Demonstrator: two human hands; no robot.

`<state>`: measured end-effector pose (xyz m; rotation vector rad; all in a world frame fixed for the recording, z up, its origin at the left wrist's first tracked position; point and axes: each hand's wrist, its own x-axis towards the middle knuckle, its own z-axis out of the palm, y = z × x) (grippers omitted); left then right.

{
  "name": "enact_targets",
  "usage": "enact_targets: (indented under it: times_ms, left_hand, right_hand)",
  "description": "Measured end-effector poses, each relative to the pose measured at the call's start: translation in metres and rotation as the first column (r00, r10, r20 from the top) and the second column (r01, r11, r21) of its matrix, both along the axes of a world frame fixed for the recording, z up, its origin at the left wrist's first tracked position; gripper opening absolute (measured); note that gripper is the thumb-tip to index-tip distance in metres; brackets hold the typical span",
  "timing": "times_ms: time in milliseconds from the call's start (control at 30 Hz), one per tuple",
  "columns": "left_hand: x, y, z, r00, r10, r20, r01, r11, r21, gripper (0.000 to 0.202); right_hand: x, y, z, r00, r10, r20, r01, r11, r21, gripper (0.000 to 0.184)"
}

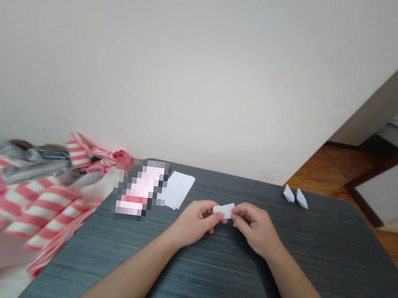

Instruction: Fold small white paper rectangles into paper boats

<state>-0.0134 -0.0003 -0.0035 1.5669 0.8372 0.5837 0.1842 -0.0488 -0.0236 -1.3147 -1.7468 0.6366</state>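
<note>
A small folded piece of white paper [223, 211] is held up between my two hands, above the middle of the dark table. My left hand [198, 221] pinches its left end, thumb in front and fingers behind. At the right end, the fingertips of my right hand [254, 226] close on its edge. To the left of my hands lies a small stack of white paper sheets [178, 190]. Two folded white paper pieces, one left [289, 194] and one right [301, 199], stand side by side near the table's far right edge.
A pixelated, pinkish flat object [142, 188] lies on the dark wood-grain table [204, 285], left of the sheets. Red-and-white striped cloth [39, 207] is heaped beyond the table's left edge. A pale wall [208, 73] rises behind; wooden floor [321, 171] shows at right.
</note>
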Motion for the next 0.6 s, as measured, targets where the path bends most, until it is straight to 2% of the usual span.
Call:
enact_targets:
  times_ms: [100,233,300,400,600]
  left_hand:
    - [0.000,0.000,0.000,1.000,0.001,-0.019,0.000,1.000,0.021,0.022]
    - [-0.001,0.000,-0.005,1.000,-0.002,-0.028,0.003,1.000,0.026,0.021]
    - [-0.001,0.000,-0.009,1.000,0.000,-0.017,0.001,1.000,0.016,0.020]
    - [-0.001,0.001,-0.014,1.000,-0.007,-0.023,0.007,1.000,0.013,0.021]
    - [-0.002,0.000,-0.012,0.998,-0.016,-0.059,0.017,1.000,0.006,0.023]
  right_hand:
    - [-0.001,0.000,-0.005,0.996,0.033,-0.082,-0.041,0.995,-0.089,0.004]
    - [-0.002,0.002,-0.012,0.979,0.043,-0.201,-0.075,0.985,-0.154,0.024]
    - [-0.002,0.003,-0.012,0.981,0.031,-0.192,-0.069,0.979,-0.191,0.028]
    - [-0.002,0.004,-0.006,0.987,0.056,-0.153,-0.092,0.967,-0.238,0.018]
    - [-0.003,0.002,0.006,0.999,0.050,-0.008,-0.051,0.986,-0.156,0.014]
